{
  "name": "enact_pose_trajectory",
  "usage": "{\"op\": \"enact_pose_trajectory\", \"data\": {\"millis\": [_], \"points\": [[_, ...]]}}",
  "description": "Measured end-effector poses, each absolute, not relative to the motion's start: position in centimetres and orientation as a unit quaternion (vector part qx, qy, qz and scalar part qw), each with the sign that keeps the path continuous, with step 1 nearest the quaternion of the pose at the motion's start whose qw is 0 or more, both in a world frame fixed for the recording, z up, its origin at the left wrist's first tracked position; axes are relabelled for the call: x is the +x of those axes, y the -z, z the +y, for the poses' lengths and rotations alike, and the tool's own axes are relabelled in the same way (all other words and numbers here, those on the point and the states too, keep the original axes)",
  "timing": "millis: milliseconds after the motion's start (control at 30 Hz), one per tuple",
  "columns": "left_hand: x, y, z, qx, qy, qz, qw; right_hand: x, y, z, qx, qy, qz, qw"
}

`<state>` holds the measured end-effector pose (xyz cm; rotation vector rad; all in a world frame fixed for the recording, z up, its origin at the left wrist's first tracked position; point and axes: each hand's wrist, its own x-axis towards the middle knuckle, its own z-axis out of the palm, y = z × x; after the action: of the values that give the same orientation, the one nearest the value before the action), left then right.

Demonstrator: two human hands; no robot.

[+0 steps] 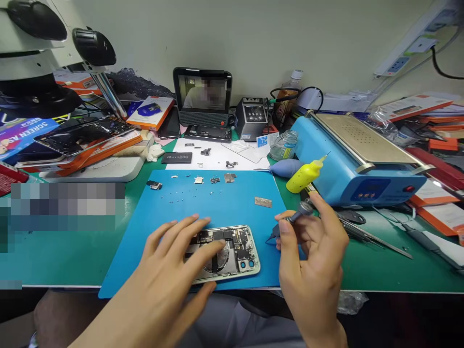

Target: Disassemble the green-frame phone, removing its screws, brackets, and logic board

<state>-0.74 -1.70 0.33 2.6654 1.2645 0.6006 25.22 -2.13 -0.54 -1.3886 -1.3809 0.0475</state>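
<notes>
An opened smartphone [232, 253] lies face up on the blue mat [145, 217], its circuit boards, round coil and two camera openings showing. My left hand [177, 261] rests over the phone's left half with fingers spread, the index fingertip near the boards and the thumb at the lower edge. Part of the phone is hidden beneath it. Just right of the phone, my right hand [313, 261] is closed around a slim dark screwdriver [295, 214] with a knurled end. Its pointed tip faces down-left, close to the mat; the fingers hide part of it.
Small metal parts [198, 180] and tiny screws lie across the mat's far side. A phone battery [176, 158] sits behind. To the right are a yellow bottle [304, 176], a blue air blower [286, 168], a blue heating-plate machine [333, 164] and tweezers [377, 239]. A microscope [36, 63] overhangs the left.
</notes>
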Motion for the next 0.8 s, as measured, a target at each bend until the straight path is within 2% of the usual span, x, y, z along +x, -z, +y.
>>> {"op": "enact_pose_trajectory", "data": {"millis": [267,800], "points": [[2.5,-0.2,-0.1,0.896,-0.239,0.369,0.069,24.4,0.0,-1.9,-0.523,-0.116,-0.611,0.583],[2.3,0.4,-0.4,0.880,-0.263,0.380,0.107,24.2,0.3,-1.8,-0.559,-0.121,-0.600,0.559]]}}
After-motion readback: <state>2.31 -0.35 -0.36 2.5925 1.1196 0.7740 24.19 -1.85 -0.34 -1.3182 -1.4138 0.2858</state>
